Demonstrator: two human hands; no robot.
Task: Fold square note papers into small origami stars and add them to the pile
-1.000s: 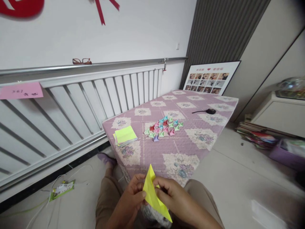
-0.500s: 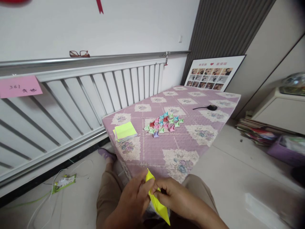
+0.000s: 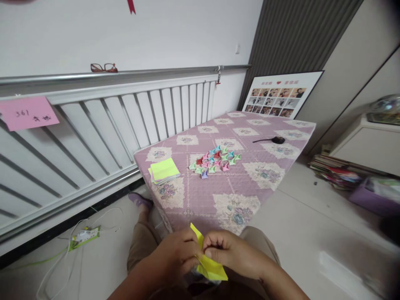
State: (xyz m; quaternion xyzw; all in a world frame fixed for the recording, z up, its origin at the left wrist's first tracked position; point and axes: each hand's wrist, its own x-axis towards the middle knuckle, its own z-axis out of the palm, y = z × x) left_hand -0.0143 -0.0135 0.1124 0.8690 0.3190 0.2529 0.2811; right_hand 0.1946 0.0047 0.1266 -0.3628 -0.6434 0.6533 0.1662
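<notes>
A flowered cloth covers the desk (image 3: 212,196), folded paper pieces (image 3: 215,160) clustered on top, and here, just off its near edge, the left hand (image 3: 176,254) and right hand (image 3: 229,252) both pinch the yellow paper (image 3: 212,268) between their fingers!

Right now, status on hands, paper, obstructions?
Left hand and right hand both gripping yellow paper. Paper partly folded, middle hidden by fingers. Folded paper pieces and sticky-note stack on table, beyond hands; nothing visibly blocking.

Creased, folded yellow paper (image 3: 213,269) slants between the fingers (image 3: 215,253), both ends showing.
</notes>
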